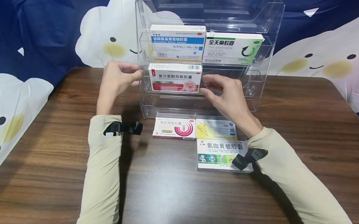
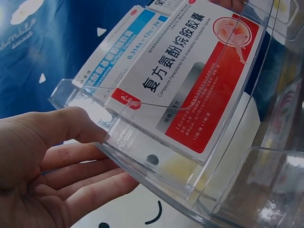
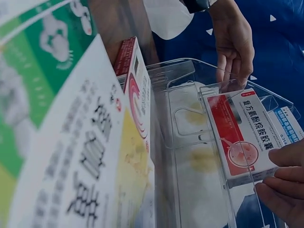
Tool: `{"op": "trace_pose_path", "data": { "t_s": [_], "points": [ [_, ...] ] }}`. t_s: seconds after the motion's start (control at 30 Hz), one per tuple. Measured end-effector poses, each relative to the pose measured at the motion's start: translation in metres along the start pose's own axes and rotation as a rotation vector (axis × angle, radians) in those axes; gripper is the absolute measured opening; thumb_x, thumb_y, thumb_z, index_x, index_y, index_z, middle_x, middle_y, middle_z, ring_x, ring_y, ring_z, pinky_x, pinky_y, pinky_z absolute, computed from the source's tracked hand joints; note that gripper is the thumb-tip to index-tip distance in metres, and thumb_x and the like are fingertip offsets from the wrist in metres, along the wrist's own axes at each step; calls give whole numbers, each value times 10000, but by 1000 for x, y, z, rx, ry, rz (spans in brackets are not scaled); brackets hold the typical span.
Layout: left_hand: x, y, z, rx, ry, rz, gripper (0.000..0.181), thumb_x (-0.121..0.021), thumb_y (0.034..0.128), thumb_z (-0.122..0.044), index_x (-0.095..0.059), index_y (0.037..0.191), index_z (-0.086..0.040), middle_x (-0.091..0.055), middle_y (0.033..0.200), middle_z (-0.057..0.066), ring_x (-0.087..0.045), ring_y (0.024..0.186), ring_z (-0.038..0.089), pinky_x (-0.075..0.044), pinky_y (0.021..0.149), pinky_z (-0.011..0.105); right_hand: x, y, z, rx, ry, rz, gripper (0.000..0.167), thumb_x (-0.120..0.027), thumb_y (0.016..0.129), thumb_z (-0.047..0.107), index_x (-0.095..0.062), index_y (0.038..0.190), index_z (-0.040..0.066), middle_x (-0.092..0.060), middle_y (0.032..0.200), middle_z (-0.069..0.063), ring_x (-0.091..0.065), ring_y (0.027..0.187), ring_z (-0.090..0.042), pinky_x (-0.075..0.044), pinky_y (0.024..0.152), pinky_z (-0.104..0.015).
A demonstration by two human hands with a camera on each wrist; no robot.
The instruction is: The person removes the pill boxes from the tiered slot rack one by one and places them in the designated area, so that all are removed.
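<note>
Beige sleeves (image 1: pixel 101 179) over bench (image 1: pixel 160 201). Three flat cartons (image 1: pixel 214 146) lie before clear rack (image 1: pixel 180 99). Right hand (image 1: pixel 228 91): thumb and fingers parted at right end of red-white box (image 1: pixel 174 77), nothing visibly clasped. Left hand (image 1: pixel 116 78): pinches rack's left edge. Red-white box: upright in rack; probably light, stiff, smooth, crushable; best held by short ends. Beyond: blue-white box (image 1: pixel 176 44), green-white box (image 1: pixel 231 48), cloud-print cloth (image 1: pixel 37 43).

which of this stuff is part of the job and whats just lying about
Job:
clear rack
red-banded box at right hand
blue-banded box, green-edged box, racked
likely too: pink-ringed box, yellow box, large box, unracked

Background:
cloud curtain
table
</note>
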State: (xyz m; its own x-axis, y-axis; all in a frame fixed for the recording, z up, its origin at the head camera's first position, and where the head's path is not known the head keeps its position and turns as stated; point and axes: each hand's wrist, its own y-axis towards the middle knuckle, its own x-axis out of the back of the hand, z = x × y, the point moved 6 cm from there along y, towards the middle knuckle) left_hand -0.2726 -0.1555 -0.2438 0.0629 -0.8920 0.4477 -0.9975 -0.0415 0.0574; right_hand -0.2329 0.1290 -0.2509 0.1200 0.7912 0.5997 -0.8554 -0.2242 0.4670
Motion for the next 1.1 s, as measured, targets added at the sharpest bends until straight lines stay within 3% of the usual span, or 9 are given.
{"op": "trace_pose_path", "data": {
  "t_s": [0.33,0.57,0.87,1.1],
  "points": [
    [0,0,1,12,2,4,305,-688,866,-120,-686,1127,36,-674,1113,206,-656,615,-25,-586,745,181,-9,14,-7,-120,27,18,344,-755,839,107,-671,1153,-7,-704,1094,-147,-700,950,-224,-579,838,-240],
    [-1,0,1,12,8,0,303,-685,868,-115,-685,1130,36,-672,1121,201,-650,606,-31,-584,741,175,-12,22,-14,-195,32,42,386,-768,838,164,-660,1178,16,-705,1103,-126,-692,943,-215,-578,844,-266],
    [-1,0,0,13,38,0,289,-683,874,-128,-695,1127,12,-678,1124,183,-653,616,-26,-581,761,179,-14,26,-15,-241,37,60,318,-770,837,182,-672,1107,45,-715,1056,-105,-682,933,-210,-560,853,-313],
    [-1,0,0,6,3,-2,295,-689,865,-114,-691,1123,29,-677,1122,196,-654,627,-22,-591,776,222,-11,24,-18,-251,143,22,277,-738,859,115,-629,1091,10,-700,1077,-143,-667,1004,-244,-544,916,-314]
  ]
}}
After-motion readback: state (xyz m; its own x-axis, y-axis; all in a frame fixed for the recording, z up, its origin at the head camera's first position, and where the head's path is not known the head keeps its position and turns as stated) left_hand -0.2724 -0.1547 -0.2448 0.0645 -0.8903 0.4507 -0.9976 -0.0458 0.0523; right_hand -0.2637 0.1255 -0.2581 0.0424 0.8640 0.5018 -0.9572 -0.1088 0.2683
